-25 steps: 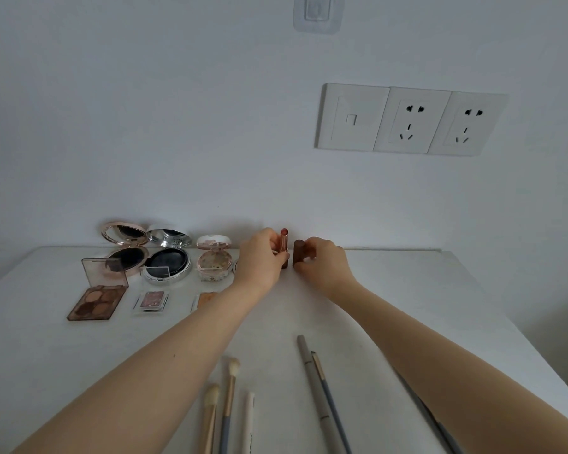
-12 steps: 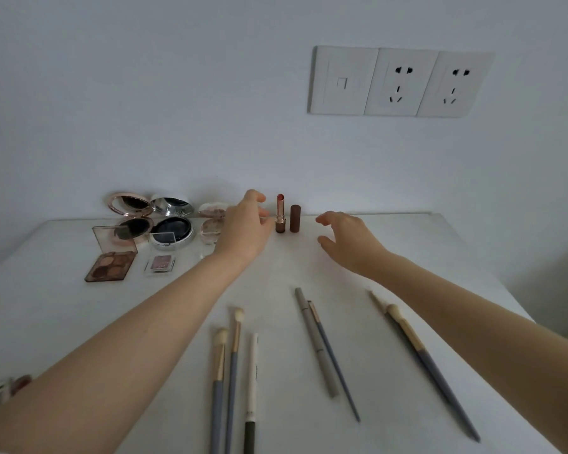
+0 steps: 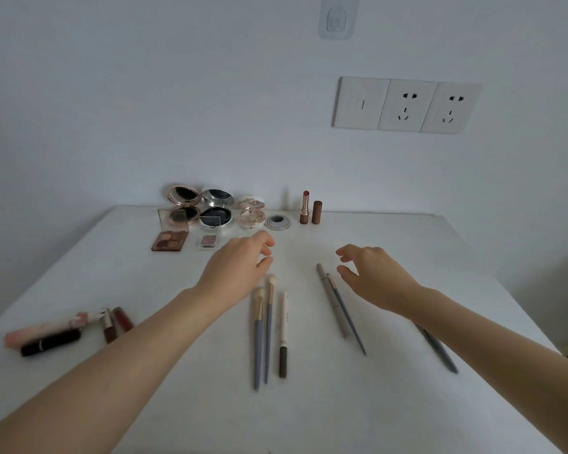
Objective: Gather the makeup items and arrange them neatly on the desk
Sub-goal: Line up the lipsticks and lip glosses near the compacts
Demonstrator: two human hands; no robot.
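Note:
An uncapped lipstick (image 3: 305, 207) and its brown cap (image 3: 316, 212) stand upright side by side at the desk's back edge. To their left sit open compacts (image 3: 215, 210), an eyeshadow palette (image 3: 170, 240) and a small round pot (image 3: 277, 222). My left hand (image 3: 238, 267) hovers empty over the desk's middle, fingers loosely curled. My right hand (image 3: 371, 273) hovers to its right, also empty, above a grey pencil and thin brush (image 3: 335, 306). Three brushes (image 3: 268, 326) lie parallel below my left hand. Lip tubes (image 3: 66, 329) lie at the left.
The white desk (image 3: 407, 404) stands against a white wall with a switch and two sockets (image 3: 407, 106) and an adhesive hook (image 3: 336, 16). Another long brush (image 3: 438, 348) lies partly under my right forearm. The desk's right edge drops off near a dark area.
Both hands let go of the lipstick and its cap, which stay standing at the back, and drew back toward me over the middle of the desk. The camera tilted down.

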